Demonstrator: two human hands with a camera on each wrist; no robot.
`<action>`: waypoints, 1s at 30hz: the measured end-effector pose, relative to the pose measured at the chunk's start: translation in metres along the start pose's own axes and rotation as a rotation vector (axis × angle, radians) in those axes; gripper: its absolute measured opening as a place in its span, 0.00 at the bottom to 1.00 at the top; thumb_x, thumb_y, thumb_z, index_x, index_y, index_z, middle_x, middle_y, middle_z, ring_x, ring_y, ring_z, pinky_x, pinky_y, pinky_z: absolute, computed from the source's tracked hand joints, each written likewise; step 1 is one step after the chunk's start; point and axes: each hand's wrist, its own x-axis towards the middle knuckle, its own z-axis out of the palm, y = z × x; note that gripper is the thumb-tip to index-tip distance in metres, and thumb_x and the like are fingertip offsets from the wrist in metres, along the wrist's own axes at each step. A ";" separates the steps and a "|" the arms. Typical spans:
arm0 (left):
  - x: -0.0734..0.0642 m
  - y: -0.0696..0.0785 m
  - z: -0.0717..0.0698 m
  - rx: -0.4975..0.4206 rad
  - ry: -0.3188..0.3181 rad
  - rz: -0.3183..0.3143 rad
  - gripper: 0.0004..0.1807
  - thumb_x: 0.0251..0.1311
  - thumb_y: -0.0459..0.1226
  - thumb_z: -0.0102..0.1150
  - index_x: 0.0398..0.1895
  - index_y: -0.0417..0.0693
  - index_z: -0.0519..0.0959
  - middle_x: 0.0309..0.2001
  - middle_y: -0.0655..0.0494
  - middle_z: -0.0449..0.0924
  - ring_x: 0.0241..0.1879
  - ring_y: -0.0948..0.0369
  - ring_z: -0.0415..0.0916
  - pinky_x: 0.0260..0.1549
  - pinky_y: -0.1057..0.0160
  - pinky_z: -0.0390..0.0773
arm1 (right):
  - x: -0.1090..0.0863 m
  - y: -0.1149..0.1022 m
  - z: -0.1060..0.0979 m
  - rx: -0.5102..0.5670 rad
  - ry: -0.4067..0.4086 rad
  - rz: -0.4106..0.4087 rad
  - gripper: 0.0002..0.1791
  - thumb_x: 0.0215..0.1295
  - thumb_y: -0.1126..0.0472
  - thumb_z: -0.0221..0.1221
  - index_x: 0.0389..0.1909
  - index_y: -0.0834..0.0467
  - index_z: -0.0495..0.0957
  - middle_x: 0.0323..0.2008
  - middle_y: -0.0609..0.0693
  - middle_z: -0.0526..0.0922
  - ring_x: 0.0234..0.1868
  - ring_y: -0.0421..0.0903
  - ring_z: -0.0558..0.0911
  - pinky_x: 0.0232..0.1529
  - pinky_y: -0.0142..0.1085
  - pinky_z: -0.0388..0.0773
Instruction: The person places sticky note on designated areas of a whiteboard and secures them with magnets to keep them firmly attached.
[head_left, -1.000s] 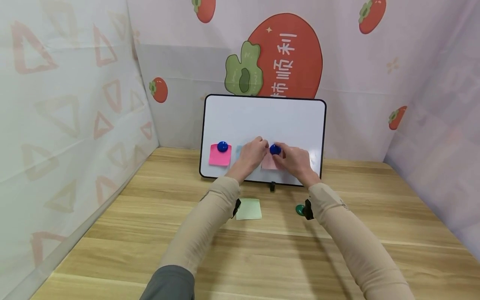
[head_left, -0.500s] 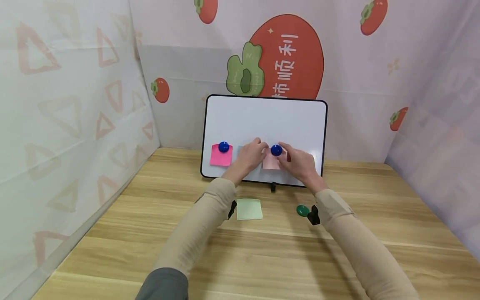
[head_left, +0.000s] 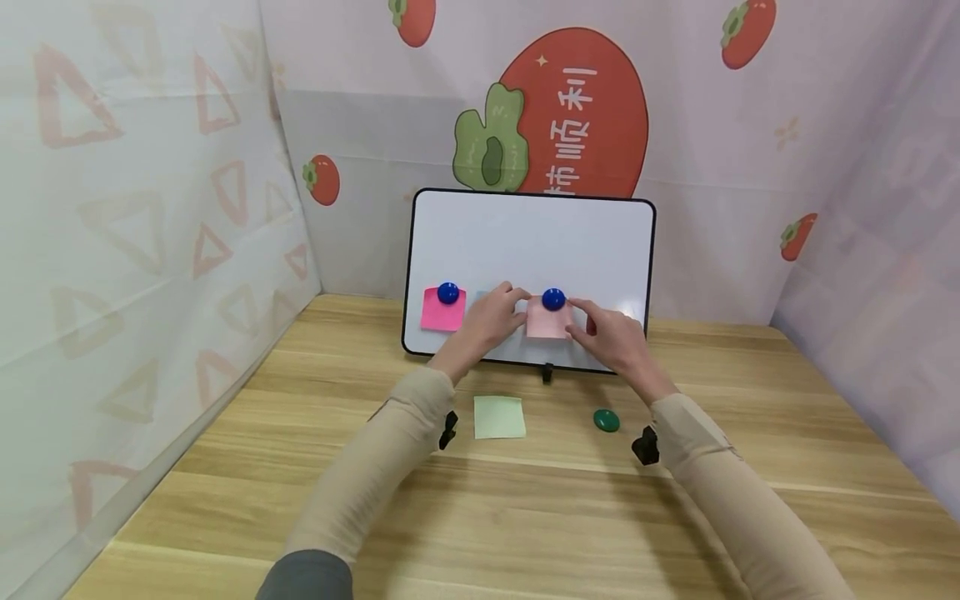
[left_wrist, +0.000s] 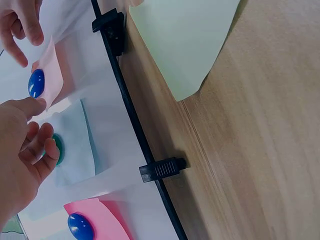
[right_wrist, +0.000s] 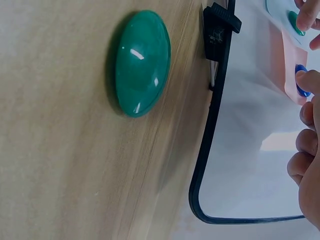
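Observation:
A pale pink sticky note (head_left: 543, 327) sits on the whiteboard (head_left: 517, 237) under a round blue magnet (head_left: 553, 299). At the note's upper left corner is the index fingertip of my left hand (head_left: 486, 323), its thumb held apart. My right hand (head_left: 617, 340) is by the note's right side, thumb and index finger spread with nothing between them. Behind the left hand, mostly hidden in the head view, a light blue sticky note (left_wrist: 77, 145) hangs under a green magnet (left_wrist: 60, 149). Farther left, a bright pink sticky note (head_left: 442, 318) is held by another blue magnet (head_left: 447, 292).
On the wooden table (head_left: 510, 517) in front of the board lie a pale green sticky note (head_left: 499, 417) and a loose green magnet (head_left: 607, 420). Black clips (left_wrist: 162, 169) grip the board's lower edge. Printed cloth walls (head_left: 375, 125) enclose the table's back and sides.
My right hand has let go of the blue magnet and drawn back to the right. The left hand has shifted slightly left, its fingers spreading from the note's corner.

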 end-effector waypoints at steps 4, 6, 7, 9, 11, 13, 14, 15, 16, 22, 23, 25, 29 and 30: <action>-0.007 -0.002 -0.003 -0.047 -0.009 0.000 0.17 0.69 0.41 0.59 0.58 0.48 0.79 0.41 0.53 0.78 0.33 0.62 0.74 0.29 0.69 0.75 | -0.006 0.001 -0.002 0.012 -0.019 -0.004 0.27 0.66 0.53 0.64 0.65 0.54 0.74 0.19 0.47 0.74 0.18 0.41 0.67 0.20 0.33 0.61; -0.011 -0.004 -0.004 -0.069 -0.010 -0.001 0.17 0.68 0.41 0.59 0.57 0.47 0.80 0.39 0.53 0.77 0.31 0.62 0.73 0.28 0.69 0.73 | -0.009 0.001 -0.003 0.014 -0.039 -0.001 0.27 0.66 0.53 0.64 0.64 0.54 0.74 0.19 0.47 0.74 0.18 0.41 0.67 0.20 0.33 0.61; -0.012 -0.005 -0.005 -0.082 -0.011 -0.004 0.17 0.68 0.41 0.59 0.57 0.47 0.80 0.38 0.54 0.77 0.31 0.62 0.73 0.27 0.69 0.72 | -0.010 0.001 -0.003 0.020 -0.054 0.003 0.27 0.66 0.53 0.64 0.65 0.55 0.74 0.19 0.47 0.74 0.18 0.41 0.67 0.20 0.33 0.62; -0.016 -0.007 -0.005 -0.117 -0.013 -0.014 0.16 0.68 0.41 0.60 0.56 0.47 0.81 0.36 0.54 0.76 0.30 0.61 0.72 0.26 0.69 0.71 | -0.013 0.001 -0.003 0.024 -0.092 0.017 0.27 0.67 0.52 0.63 0.64 0.55 0.75 0.19 0.47 0.74 0.19 0.41 0.68 0.21 0.33 0.62; -0.020 -0.010 -0.005 -0.149 -0.018 -0.027 0.16 0.67 0.41 0.61 0.54 0.46 0.82 0.34 0.54 0.76 0.30 0.61 0.71 0.26 0.68 0.70 | -0.016 0.000 -0.003 0.034 -0.138 0.035 0.27 0.67 0.50 0.63 0.64 0.54 0.75 0.20 0.47 0.74 0.19 0.42 0.68 0.23 0.34 0.63; -0.024 -0.012 -0.004 -0.179 -0.032 -0.039 0.15 0.66 0.41 0.62 0.53 0.46 0.82 0.34 0.53 0.77 0.30 0.60 0.71 0.27 0.68 0.71 | -0.019 0.000 -0.003 0.039 -0.178 0.044 0.27 0.67 0.49 0.63 0.64 0.53 0.75 0.21 0.46 0.74 0.20 0.42 0.68 0.23 0.33 0.63; -0.026 -0.013 -0.004 -0.195 -0.042 -0.045 0.15 0.66 0.41 0.62 0.53 0.46 0.82 0.34 0.53 0.77 0.31 0.60 0.72 0.28 0.67 0.72 | -0.020 0.000 -0.003 0.037 -0.191 0.042 0.26 0.67 0.49 0.63 0.64 0.53 0.75 0.21 0.46 0.74 0.20 0.42 0.68 0.23 0.33 0.62; -0.029 -0.015 -0.003 -0.209 -0.053 -0.052 0.15 0.66 0.41 0.62 0.53 0.46 0.83 0.34 0.53 0.78 0.32 0.59 0.72 0.29 0.67 0.72 | -0.021 0.000 -0.003 0.038 -0.201 0.040 0.26 0.67 0.49 0.63 0.63 0.53 0.76 0.21 0.46 0.74 0.20 0.41 0.68 0.23 0.33 0.62; -0.031 -0.016 -0.003 -0.218 -0.068 -0.061 0.15 0.66 0.42 0.62 0.53 0.46 0.83 0.35 0.54 0.78 0.33 0.60 0.72 0.30 0.67 0.73 | -0.022 -0.001 -0.003 0.038 -0.208 0.035 0.26 0.66 0.49 0.63 0.63 0.53 0.76 0.21 0.46 0.74 0.20 0.41 0.68 0.22 0.33 0.62; -0.045 -0.021 -0.002 -0.304 -0.155 -0.124 0.14 0.66 0.42 0.62 0.51 0.46 0.83 0.37 0.54 0.81 0.36 0.59 0.74 0.34 0.65 0.75 | -0.030 -0.002 -0.005 0.062 -0.224 0.019 0.23 0.66 0.50 0.64 0.60 0.53 0.78 0.20 0.45 0.73 0.20 0.40 0.67 0.23 0.32 0.60; -0.048 -0.021 -0.003 -0.320 -0.168 -0.133 0.14 0.66 0.42 0.62 0.51 0.46 0.83 0.37 0.54 0.81 0.36 0.59 0.74 0.34 0.65 0.76 | -0.031 -0.002 -0.005 0.067 -0.233 0.020 0.23 0.66 0.50 0.64 0.60 0.53 0.79 0.20 0.45 0.73 0.20 0.40 0.67 0.23 0.32 0.61; -0.053 -0.021 -0.005 -0.344 -0.198 -0.144 0.14 0.65 0.42 0.62 0.50 0.46 0.84 0.37 0.54 0.81 0.35 0.59 0.75 0.33 0.65 0.76 | -0.034 -0.002 -0.006 0.070 -0.259 0.021 0.23 0.66 0.51 0.64 0.60 0.53 0.79 0.21 0.45 0.73 0.21 0.40 0.67 0.24 0.32 0.61; -0.061 -0.021 -0.009 -0.377 -0.246 -0.148 0.15 0.64 0.42 0.63 0.49 0.45 0.84 0.36 0.55 0.81 0.35 0.60 0.74 0.34 0.65 0.75 | -0.040 0.000 -0.004 0.066 -0.291 0.012 0.23 0.66 0.51 0.64 0.60 0.53 0.78 0.21 0.44 0.73 0.22 0.40 0.67 0.24 0.32 0.61; -0.063 -0.021 -0.009 -0.386 -0.255 -0.150 0.15 0.63 0.43 0.63 0.49 0.45 0.84 0.36 0.55 0.81 0.36 0.60 0.74 0.34 0.65 0.75 | -0.041 0.000 -0.004 0.066 -0.292 0.009 0.23 0.66 0.51 0.64 0.60 0.53 0.79 0.21 0.44 0.72 0.22 0.40 0.67 0.24 0.32 0.61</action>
